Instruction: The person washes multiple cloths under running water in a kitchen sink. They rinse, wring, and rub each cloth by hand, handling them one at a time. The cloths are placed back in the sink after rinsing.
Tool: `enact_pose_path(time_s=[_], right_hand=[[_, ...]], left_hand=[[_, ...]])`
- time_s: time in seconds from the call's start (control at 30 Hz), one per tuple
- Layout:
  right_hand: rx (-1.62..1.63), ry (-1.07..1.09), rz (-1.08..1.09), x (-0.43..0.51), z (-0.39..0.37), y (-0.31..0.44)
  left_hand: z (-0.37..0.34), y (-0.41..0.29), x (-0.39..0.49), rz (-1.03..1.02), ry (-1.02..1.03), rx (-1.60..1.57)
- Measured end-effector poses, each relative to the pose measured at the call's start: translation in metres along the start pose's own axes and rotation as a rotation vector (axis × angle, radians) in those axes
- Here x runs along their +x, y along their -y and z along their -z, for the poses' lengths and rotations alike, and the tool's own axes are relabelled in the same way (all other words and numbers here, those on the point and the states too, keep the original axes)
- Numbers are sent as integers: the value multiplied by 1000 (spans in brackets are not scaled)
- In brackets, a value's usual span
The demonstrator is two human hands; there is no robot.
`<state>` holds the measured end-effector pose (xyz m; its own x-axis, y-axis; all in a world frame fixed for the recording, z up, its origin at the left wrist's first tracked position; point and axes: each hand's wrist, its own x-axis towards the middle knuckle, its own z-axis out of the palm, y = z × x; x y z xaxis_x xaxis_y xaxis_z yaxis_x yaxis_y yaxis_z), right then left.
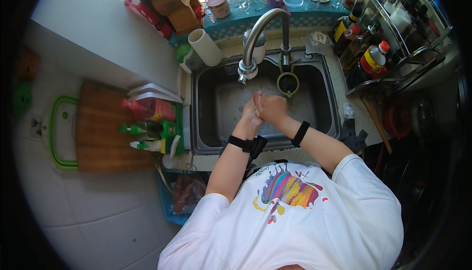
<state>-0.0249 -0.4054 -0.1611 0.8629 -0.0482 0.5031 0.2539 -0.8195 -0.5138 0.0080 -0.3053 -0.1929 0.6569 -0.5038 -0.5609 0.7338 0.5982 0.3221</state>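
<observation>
Over the stainless steel sink (229, 100), my left hand (252, 112) and my right hand (273, 107) press together. The right hand lies folded over the fingers of the left, and part of each hides the other. White lather shows on the left hand near its wrist. I see no object between them, though the palms are hidden. Just beyond my hands, the curved metal faucet (254, 45) ends in a spray nozzle (243, 76). No stream of water is visible. Behind the right hand hangs a green-rimmed strainer (288, 82), close to the basin's far wall.
Left of the basin, a green caddy (179, 128) holds pump bottles, beside a wooden cutting board (105, 130). Glasses and mugs line the blue sill (236, 24) behind the faucet. A metal rack (387, 30) with sauce bottles (372, 63) and a grey cloth (353, 137) are at right.
</observation>
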Motion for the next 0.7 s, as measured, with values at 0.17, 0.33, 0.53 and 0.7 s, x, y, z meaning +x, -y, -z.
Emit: enact_pose_path(time_s=[0.17,0.33,0.53,0.7], right_hand=[[276,115,-305,9,-7,-26],[628,180,-399,11,-8,-34],[778,318,-318,1,-5,-11],[539,180,-396,-2,1,16]], left_hand=[[-7,-3,-7,57,38,293],[-10,-10,-7,-36,-51,267],[-2,-20,-3,-91,-38,164],[8,-17,2,-114,-123,147]])
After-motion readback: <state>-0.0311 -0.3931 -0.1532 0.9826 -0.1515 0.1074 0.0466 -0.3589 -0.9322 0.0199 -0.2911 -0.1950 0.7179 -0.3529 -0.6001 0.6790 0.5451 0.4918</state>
